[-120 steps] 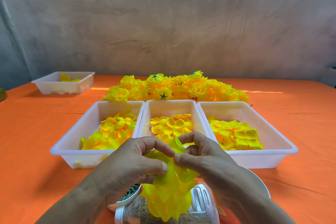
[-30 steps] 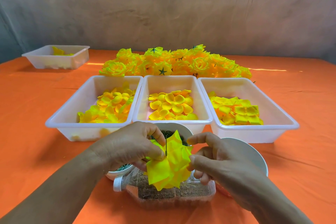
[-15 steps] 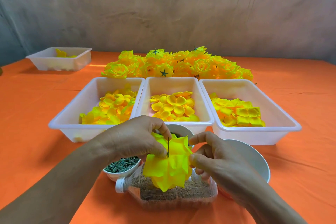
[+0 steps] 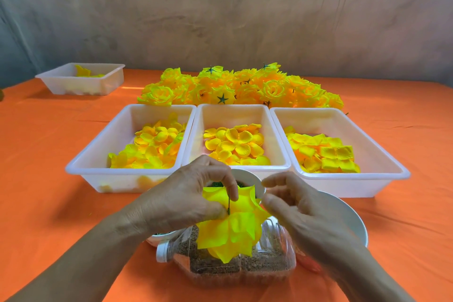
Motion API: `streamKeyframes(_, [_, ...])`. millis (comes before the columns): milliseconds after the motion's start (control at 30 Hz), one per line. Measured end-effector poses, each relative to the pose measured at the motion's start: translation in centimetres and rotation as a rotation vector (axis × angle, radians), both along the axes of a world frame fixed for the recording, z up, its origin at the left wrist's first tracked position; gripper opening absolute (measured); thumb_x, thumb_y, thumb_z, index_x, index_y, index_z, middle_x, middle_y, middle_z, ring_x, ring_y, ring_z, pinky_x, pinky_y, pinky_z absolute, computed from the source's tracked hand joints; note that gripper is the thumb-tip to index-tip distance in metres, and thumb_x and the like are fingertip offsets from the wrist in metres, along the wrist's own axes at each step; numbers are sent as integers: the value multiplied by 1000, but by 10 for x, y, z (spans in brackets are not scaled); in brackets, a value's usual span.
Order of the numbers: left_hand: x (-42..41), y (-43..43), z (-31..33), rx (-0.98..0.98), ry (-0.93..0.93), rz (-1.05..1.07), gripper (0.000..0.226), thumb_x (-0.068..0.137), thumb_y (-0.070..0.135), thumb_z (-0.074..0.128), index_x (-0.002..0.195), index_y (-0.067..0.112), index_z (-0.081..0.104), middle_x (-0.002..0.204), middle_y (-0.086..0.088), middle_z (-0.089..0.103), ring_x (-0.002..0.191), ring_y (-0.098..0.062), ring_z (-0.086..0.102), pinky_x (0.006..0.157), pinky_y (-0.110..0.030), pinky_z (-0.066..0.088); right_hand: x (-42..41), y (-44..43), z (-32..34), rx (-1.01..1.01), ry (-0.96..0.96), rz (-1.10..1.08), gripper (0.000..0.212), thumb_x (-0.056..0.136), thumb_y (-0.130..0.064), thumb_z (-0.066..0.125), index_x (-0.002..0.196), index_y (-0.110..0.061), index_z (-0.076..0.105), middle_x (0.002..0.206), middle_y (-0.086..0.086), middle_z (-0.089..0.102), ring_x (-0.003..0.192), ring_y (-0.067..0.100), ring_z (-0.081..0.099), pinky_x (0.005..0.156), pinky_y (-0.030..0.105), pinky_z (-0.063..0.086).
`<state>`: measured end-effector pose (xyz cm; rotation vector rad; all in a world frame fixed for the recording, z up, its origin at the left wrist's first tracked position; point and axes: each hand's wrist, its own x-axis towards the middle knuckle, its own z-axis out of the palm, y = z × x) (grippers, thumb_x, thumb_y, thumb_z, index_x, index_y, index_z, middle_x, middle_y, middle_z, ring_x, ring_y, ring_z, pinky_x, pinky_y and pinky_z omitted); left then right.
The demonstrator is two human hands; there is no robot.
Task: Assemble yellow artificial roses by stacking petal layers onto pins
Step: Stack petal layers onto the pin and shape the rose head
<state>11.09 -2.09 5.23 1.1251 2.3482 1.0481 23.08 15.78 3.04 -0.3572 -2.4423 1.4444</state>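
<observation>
Gripping the rose (image 4: 230, 233) at its top, my left hand (image 4: 186, 193) carries it in the air above the bottle (image 4: 245, 265), just in front of the middle tray (image 4: 235, 107). The thumb presses near the foot of the pin (image 4: 229, 200) and the forefinger curls over beside its tip. I hold it with the pin pointing up and the petals hanging below, so that a new layer can be dropped over the free end and slid down onto the stack. The other fingers curl behind the petals, I think to stop them turning on the pin. The back of the hand faces me, and the forearm comes in from the lower left.

My right hand (image 4: 301, 208) hangs just beside the rose's right edge, its forearm coming in from the lower right. Thumb and forefinger bend toward each other with a gap between them, and I see nothing held there. The tips are blurred, so I cannot tell whether the thumb brushes the petal edge.

Loose petals (image 4: 157, 147) lie in three trays set side by side within easy reach, each with its own cut, so I can take layers in order. Finished roses (image 4: 240, 88) are piled behind the trays, out of the way. A bowl (image 4: 247, 175) of green bits stands just behind the rose, partly hidden by my left hand. I judge this rose wants another piece, and the free right hand is placed to fetch it.
</observation>
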Motion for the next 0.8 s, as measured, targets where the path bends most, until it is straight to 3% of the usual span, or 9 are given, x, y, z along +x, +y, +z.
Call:
streamKeyframes(67, [-2,0,-2,8,-4,-9,32,69,17,76,75,48,67,112,34,49,107,16,46,69,-3,33,1,-1,9,81,116,-57,7,85,-47,60,90,-43,65,90,-22,64,78,-10,59,65,3,40])
streamKeyframes(133, [-4,-1,-5,9,-15,-12,33,71,14,77,73,46,68,113,31,53,107,16,48,69,-1,34,0,-5,14,144,173,-30,17,84,-61,59,88,-45,65,97,-20,60,86,-5,58,69,5,38])
streamKeyframes(200, [-5,-1,-7,24,-45,-12,28,67,20,78,72,45,68,116,26,56,106,17,49,69,-1,34,-2,-11,13,239,179,36,17,78,-61,60,86,-47,65,102,-23,56,99,-3,54,78,7,35])
streamKeyframes(300, [-6,1,-9,46,-127,15,18,57,32,72,72,42,69,117,17,61,109,8,53,85,-17,44,-5,-16,6,340,104,146,12,78,-57,67,89,-52,63,110,-34,45,118,-11,37,89,3,27])
streamKeyframes(400, [-7,-1,-13,69,-262,21,22,54,34,75,77,33,73,113,10,68,110,-2,59,99,-35,48,-6,-16,-2,381,4,205,15,81,-49,67,93,-56,59,116,-40,37,121,-18,23,90,-3,17])
streamKeyframes(567, [-11,-8,-21,71,-388,-7,35,54,44,76,84,28,74,107,-12,68,92,-16,62,98,-46,45,-10,-15,-9,303,-57,220,22,82,-42,68,94,-57,58,112,-38,42,114,-14,35,89,6,29])
streamKeyframes(667, [-10,-10,-24,44,-349,30,39,55,51,76,88,31,75,116,-24,64,108,-39,60,104,-55,41,-10,-15,-12,217,-83,213,23,81,-41,69,93,-57,58,111,-34,47,109,-13,41,90,18,38])
streamKeyframes(733, [-10,-14,-23,44,-292,21,34,60,50,76,91,36,75,123,-11,63,116,-35,57,104,-53,42,-9,-14,-13,186,-95,216,21,81,-43,69,91,-58,58,109,-33,48,103,-13,44,88,20,39])
streamKeyframes(800, [-9,-18,-18,79,-155,-1,32,65,50,73,97,45,72,124,22,57,119,-9,56,100,-39,47,-10,-14,-12,178,-106,226,19,81,-45,69,91,-58,58,108,-35,46,101,-14,45,85,18,39])
